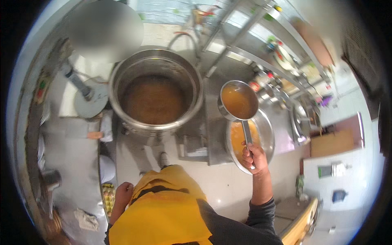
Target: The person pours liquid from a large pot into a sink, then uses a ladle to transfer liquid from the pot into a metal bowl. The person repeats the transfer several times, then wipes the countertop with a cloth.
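My right hand [255, 157] grips the handle of a metal ladle pot [239, 101], which holds a brownish-orange liquid. Below the ladle, a wide metal basin [269, 134] with orange liquid in it sits at the edge of a steel counter. To the left stands a large, deep metal stockpot [156, 124], with brown liquid low inside. My left hand [125, 191] hangs beside the yellow apron [165, 211] at my waist, its fingers curled; whether it holds anything is unclear.
A steel table [70, 156] with a cloth [86, 220] runs along the left, egg trays [108, 197] beside it. A round grey lid [92, 99] lies left of the stockpot. Steel shelving [263, 59] rises over the counter [217, 144]. A wooden board [301, 223] is at lower right.
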